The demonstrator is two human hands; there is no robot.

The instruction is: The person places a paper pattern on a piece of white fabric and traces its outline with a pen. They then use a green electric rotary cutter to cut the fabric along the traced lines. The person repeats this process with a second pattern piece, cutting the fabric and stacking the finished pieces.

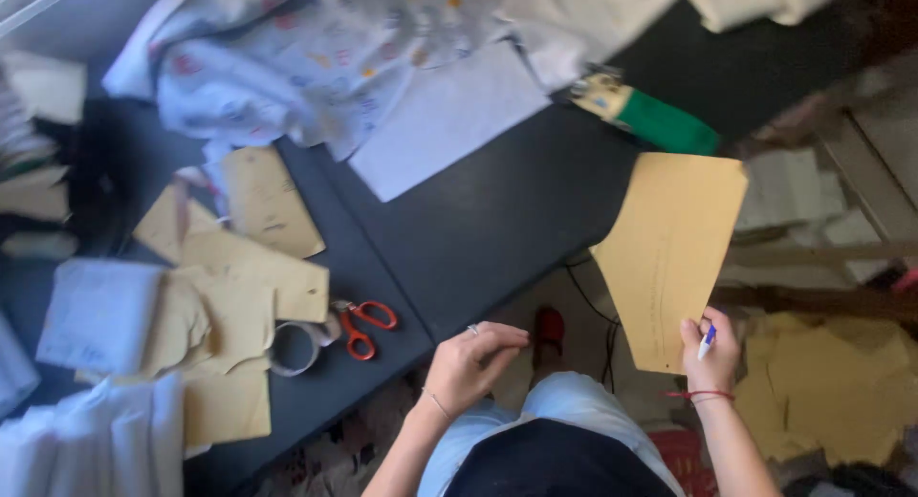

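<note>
One brown paper pattern piece (672, 253) pinched with a pen (707, 342) in right hand (710, 352), rising far-left; left hand (470, 361) loosely curled, empty.

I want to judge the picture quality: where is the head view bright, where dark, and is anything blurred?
In the head view, light falls strongest on the printed fabric at the top, nearly washing it out; the dark table stays dim, without glare; the whole frame is slightly soft, so the red scissors and the brown paper piece in the right hand lack fine detail; the left hand looks slightly blurred.
</note>
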